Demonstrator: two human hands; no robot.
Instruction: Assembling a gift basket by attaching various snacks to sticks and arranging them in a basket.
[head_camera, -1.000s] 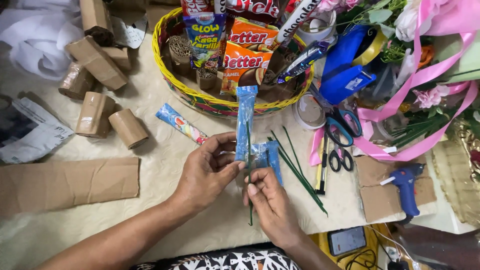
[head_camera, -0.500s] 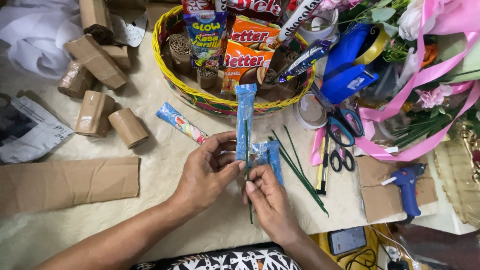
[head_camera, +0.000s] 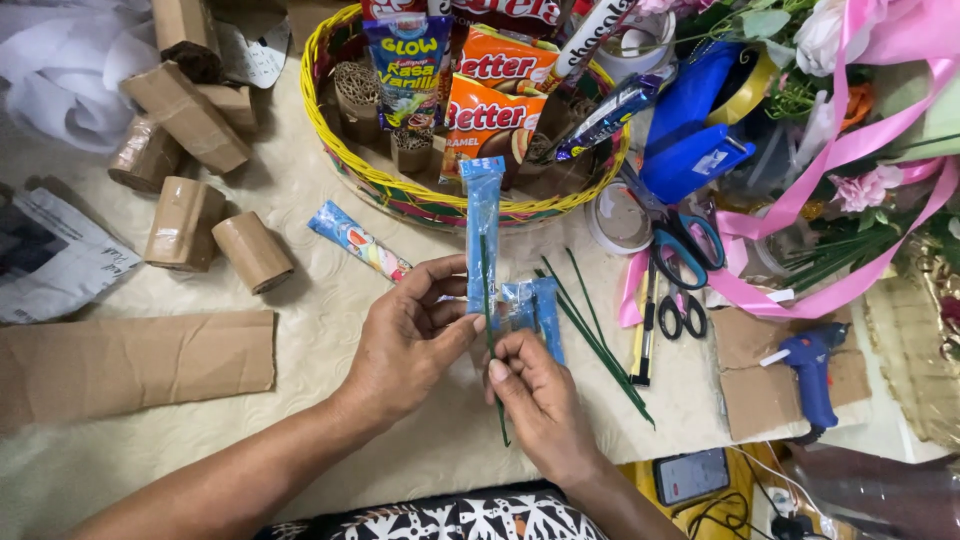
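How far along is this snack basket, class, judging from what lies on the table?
Done: several snack packets stand in the yellow basket. In hand: the left hand and right hand hold a blue packet against a green stick. Left: another blue packet, a striped packet and loose green sticks lie unused.

Bright even light, soft shadows, sharp focus

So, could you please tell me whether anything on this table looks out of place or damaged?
Nothing looks damaged or spilled. The table is crowded: cardboard rolls lie scattered at the left, and green wires lie loose beside the scissors. The left hand and right hand hold a blue packet against a green wire.
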